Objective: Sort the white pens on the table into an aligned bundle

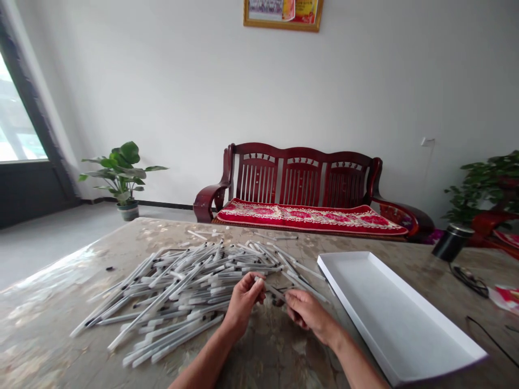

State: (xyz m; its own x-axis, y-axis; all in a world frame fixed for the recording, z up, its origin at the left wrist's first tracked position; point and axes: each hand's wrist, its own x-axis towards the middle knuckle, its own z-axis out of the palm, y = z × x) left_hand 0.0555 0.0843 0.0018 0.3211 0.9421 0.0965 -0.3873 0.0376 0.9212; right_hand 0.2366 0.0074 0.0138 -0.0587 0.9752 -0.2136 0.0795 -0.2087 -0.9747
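Between my two hands is a slim translucent pen (pixel 272 290), slanting down to the right. My left hand (pixel 242 300) pinches its upper left end between thumb and fingers. Around its other end are the curled fingers of my right hand (pixel 307 310). A large loose heap of whitish, pen-like tubes (pixel 190 283), some with black ends, spreads to the left of my hands and behind them. Small dark pieces lie under the held pen, too small to make out. To the right of my right hand stands a shallow white box tray (pixel 399 313) with nothing in it.
The table (pixel 52 329) has a patterned, shiny cover. A black cylinder (pixel 453 241) and a coiled dark cable (pixel 470 281) are at the right. One small black piece (pixel 109 268) lies left of the heap. Beyond the table are a wooden bench (pixel 304 178) and a potted plant (pixel 125 173).
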